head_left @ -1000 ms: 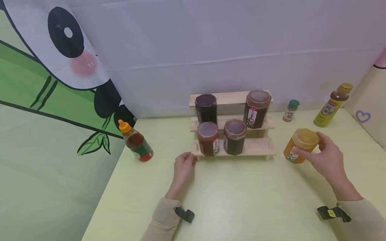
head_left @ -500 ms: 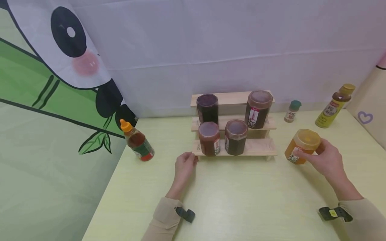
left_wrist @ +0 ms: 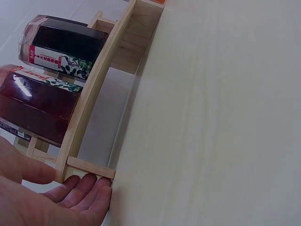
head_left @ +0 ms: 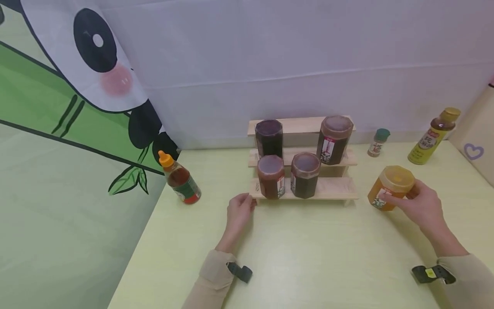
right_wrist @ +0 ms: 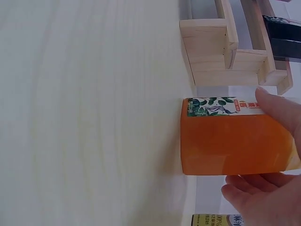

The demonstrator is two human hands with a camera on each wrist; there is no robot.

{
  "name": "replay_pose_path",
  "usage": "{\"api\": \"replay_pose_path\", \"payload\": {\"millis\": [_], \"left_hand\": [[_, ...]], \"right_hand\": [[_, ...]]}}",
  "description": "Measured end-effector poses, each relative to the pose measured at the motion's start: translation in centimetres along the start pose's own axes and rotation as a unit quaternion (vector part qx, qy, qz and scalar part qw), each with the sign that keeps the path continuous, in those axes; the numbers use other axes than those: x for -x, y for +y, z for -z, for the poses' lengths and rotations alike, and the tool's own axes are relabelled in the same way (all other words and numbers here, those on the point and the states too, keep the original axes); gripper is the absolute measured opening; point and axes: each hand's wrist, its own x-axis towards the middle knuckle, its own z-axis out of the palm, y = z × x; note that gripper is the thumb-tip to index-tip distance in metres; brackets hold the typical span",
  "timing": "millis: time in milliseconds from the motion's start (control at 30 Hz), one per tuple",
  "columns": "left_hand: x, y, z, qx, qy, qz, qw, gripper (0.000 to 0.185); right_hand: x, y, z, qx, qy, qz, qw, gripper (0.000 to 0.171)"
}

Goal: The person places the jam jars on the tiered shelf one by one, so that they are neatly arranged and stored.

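Observation:
My right hand [head_left: 418, 201] grips an orange honey jar [head_left: 390, 187] that stands on the table right of the wooden stepped rack [head_left: 335, 189]. In the right wrist view thumb and fingers wrap the orange jar [right_wrist: 230, 141]. My left hand [head_left: 241, 209] rests at the rack's front left corner, and its fingers [left_wrist: 87, 186] touch the rack's bottom rail [left_wrist: 89, 167]. Two dark jars [head_left: 287, 175] stand on the lowest step, two more [head_left: 333, 138] on the middle step.
A sauce bottle with an orange cap [head_left: 179, 180] stands left of the rack. A small green-capped shaker [head_left: 377, 143] and a tall yellow bottle [head_left: 432, 136] stand at the back right. The table's left edge [head_left: 135, 244] is close to my left arm.
The view has shifted slightly. Both hands keep their places, the right still on the orange jar and the left at the rack's corner.

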Motion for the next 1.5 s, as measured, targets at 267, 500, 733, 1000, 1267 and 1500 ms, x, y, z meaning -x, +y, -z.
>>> {"api": "replay_pose_path", "payload": {"millis": [267, 500, 733, 1000, 1267, 1500], "left_hand": [[-0.1, 0.1, 0.2, -0.003, 0.0, 0.002, 1.0, 0.029], [-0.1, 0.1, 0.2, 0.002, 0.004, 0.005, 1.0, 0.029], [-0.1, -0.1, 0.0, -0.002, 0.0, 0.001, 1.0, 0.028], [-0.1, -0.2, -0.1, 0.004, -0.012, -0.004, 0.9999, 0.029], [0.1, 0.0, 0.0, -0.005, -0.006, -0.006, 1.0, 0.029], [-0.1, -0.2, -0.1, -0.001, -0.007, -0.007, 0.9999, 0.029]], "right_hand": [[-0.1, -0.3, -0.1, -0.003, 0.007, 0.008, 1.0, 0.087], [-0.1, -0.1, -0.1, -0.015, 0.022, 0.014, 1.0, 0.081], [0.0, 0.2, -0.1, -0.023, 0.017, -0.03, 0.999, 0.087], [0.2, 0.2, -0.2, -0.034, 0.032, -0.045, 0.998, 0.088], [0.3, -0.7, 0.1, -0.032, 0.054, -0.01, 0.998, 0.08], [0.6, -1.7, 0.7, -0.05, 0.067, 0.011, 0.996, 0.075]]}}
